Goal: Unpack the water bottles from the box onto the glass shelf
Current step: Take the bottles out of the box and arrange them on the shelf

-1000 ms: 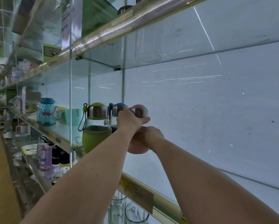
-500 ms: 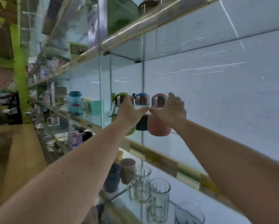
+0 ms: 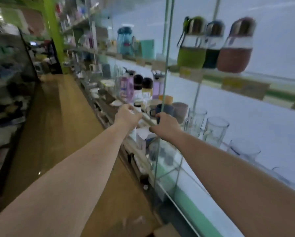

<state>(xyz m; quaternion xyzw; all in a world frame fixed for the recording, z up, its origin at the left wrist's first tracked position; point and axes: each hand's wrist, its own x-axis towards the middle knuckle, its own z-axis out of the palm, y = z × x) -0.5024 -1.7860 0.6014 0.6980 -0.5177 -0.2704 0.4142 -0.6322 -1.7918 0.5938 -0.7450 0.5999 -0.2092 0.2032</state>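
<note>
Three water bottles (image 3: 215,45) stand near the front edge of the glass shelf (image 3: 246,77). Both the left hand (image 3: 126,116) and the right hand (image 3: 165,124) have loosely curled fingers and hold nothing. Glass bodies look fragile; the sleeved belly seems safest to grip.

I see three bottles, green (image 3: 191,47), dark blue (image 3: 212,47) and pink (image 3: 235,48), side by side on the glass shelf (image 3: 246,79); my left hand (image 3: 126,117) and right hand (image 3: 165,125) hang empty below, fingers loosely curled.

Glass shelf (image 3: 211,72): green (image 3: 191,48), dark (image 3: 213,47), pink bottles (image 3: 235,48).
</note>
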